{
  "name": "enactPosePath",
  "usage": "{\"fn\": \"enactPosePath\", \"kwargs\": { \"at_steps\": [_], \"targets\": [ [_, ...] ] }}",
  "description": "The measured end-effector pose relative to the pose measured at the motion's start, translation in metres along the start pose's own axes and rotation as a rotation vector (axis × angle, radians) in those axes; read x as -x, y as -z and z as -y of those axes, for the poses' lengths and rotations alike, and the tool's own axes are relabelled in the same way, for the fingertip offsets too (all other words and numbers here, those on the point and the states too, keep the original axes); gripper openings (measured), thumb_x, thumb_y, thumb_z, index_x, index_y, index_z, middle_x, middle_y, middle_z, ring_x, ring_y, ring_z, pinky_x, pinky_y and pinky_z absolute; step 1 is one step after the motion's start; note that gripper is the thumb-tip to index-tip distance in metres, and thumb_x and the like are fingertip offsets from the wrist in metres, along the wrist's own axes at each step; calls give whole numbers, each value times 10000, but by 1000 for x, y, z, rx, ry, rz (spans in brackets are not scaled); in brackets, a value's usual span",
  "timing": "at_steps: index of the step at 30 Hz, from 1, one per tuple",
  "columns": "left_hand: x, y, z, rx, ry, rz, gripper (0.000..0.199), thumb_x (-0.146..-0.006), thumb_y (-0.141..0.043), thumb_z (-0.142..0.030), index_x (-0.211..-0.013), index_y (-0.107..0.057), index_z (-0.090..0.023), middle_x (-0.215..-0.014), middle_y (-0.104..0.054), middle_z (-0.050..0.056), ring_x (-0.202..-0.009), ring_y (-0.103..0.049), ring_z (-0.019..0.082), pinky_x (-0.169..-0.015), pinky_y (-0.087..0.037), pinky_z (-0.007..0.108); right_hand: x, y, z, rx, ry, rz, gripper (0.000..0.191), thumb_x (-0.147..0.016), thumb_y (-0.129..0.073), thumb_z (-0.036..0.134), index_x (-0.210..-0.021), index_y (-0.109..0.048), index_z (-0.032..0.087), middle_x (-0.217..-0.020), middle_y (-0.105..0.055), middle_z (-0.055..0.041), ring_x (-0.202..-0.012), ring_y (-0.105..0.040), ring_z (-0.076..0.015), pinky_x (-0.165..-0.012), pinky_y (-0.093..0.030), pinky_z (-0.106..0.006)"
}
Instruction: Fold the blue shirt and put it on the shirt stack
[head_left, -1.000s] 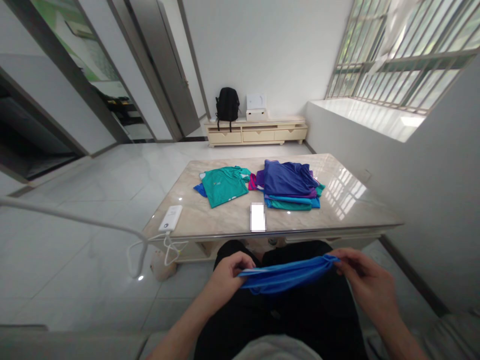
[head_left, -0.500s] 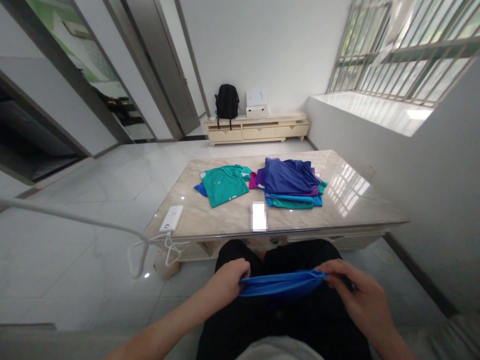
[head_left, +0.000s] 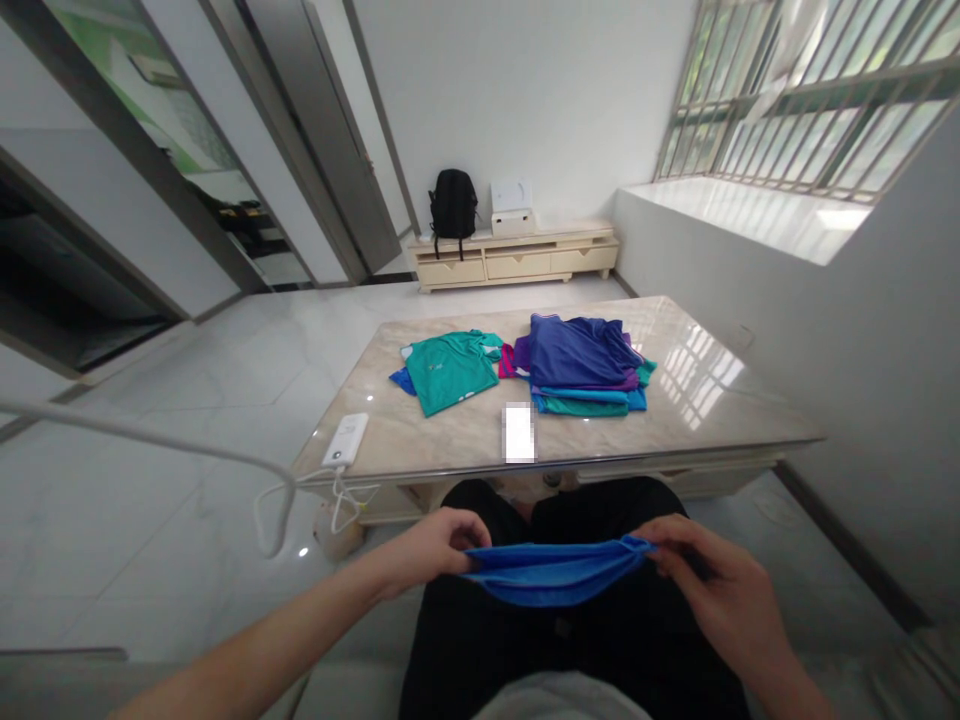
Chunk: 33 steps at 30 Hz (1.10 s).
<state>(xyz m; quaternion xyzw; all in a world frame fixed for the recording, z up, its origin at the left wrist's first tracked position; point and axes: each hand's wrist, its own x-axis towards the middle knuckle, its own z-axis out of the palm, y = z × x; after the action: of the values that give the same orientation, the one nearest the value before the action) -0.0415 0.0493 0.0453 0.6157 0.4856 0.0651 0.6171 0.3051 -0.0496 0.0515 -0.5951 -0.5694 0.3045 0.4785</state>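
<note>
A blue piece of fabric point(head_left: 555, 575), bunched into long folds, stretches between my two hands above my lap. My left hand point(head_left: 446, 545) pinches its left end, and my right hand point(head_left: 701, 570) grips the gathered right end with thumb and fingers. The cloth sags a little in the middle; its full shape is hidden by the folds. Beyond my knees, on the marble-topped table point(head_left: 405, 440), lies a folded teal shirt point(head_left: 450, 370) over something blue. To its right is a stack of folded clothes point(head_left: 577, 355) with a dark blue garment on top.
A white power bank point(head_left: 346, 440) with cables lies at the table's left front corner. A blurred white rectangle point(head_left: 518, 433) is near the front edge. A white bent rod point(head_left: 150, 428) crosses the left side. A black backpack point(head_left: 453, 205) and a box stand on a low cabinet point(head_left: 517, 265).
My left hand has moved left and its fingers have loosened into a pinch. The blue fabric now spreads wider and shows more folds. My right hand has hardly moved.
</note>
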Motion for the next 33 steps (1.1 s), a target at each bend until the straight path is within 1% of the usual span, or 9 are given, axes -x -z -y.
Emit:
{"fn": "enactPosePath", "kwargs": {
  "at_steps": [4,7,9,16,20,23,26,30,33],
  "targets": [
    [-5,3,10,-281,-20,-121,229,-644,-649,-125,-862,-716,-142,-812,-687,20,-765,-636,187,-666,-458,249,4,-7,-1,-45,55,51,128,-911,-658,317,-920,-775,265,-908,-767,-15,-817,-715,-193,-744,-580,-239],
    [-12,4,19,-502,-85,-212,259,-623,-579,-45,-816,-707,-160,-805,-656,9,-770,-617,171,-680,-437,239,10,-16,-2,-74,85,110,122,-923,-653,290,-932,-773,273,-907,-764,-2,-816,-720,-178,-748,-577,-226],
    [-15,5,23,-574,-117,-238,281,-601,-552,-13,-788,-692,-169,-811,-638,7,-784,-600,168,-695,-415,241,14,-22,-2,-87,95,141,120,-927,-654,269,-940,-773,278,-907,-763,2,-814,-720,-171,-750,-572,-220],
    [-23,9,31,-637,-122,-294,225,-567,-492,13,-673,-539,-180,-681,-527,-23,-676,-500,149,-616,-285,259,26,-40,5,-144,150,247,130,-939,-642,226,-952,-762,273,-904,-754,-1,-851,-715,-163,-794,-551,-215],
    [-26,7,38,-614,-104,-321,202,-605,-505,-17,-705,-518,-191,-654,-517,-35,-654,-502,149,-591,-277,253,28,-43,7,-157,123,269,129,-941,-640,230,-949,-760,276,-890,-745,11,-783,-694,-142,-735,-542,-194],
    [-24,4,40,-585,-123,-324,203,-624,-530,-37,-759,-548,-188,-737,-577,-19,-723,-545,158,-629,-331,243,27,-41,2,-151,117,243,130,-946,-634,243,-951,-760,274,-892,-747,6,-801,-699,-151,-749,-548,-200],
    [-17,0,39,-573,-148,-298,269,-604,-511,-16,-799,-597,-180,-798,-621,-5,-773,-571,163,-676,-359,243,24,-37,-4,-132,95,191,121,-943,-643,274,-954,-763,265,-905,-752,-7,-810,-703,-165,-751,-557,-213],
    [-4,-11,41,-561,-165,-268,347,-579,-483,-9,-827,-661,-173,-816,-656,14,-790,-585,176,-716,-372,258,20,-32,-5,-107,40,110,111,-918,-676,312,-920,-771,256,-859,-740,-9,-751,-678,-170,-726,-556,-224],
    [5,-23,43,-509,-186,-296,362,-557,-466,-10,-811,-670,-166,-840,-669,30,-812,-590,180,-742,-378,262,19,-33,-3,-112,14,91,108,-914,-684,318,-906,-771,255,-817,-722,2,-699,-651,-156,-692,-543,-218]
  ]
}}
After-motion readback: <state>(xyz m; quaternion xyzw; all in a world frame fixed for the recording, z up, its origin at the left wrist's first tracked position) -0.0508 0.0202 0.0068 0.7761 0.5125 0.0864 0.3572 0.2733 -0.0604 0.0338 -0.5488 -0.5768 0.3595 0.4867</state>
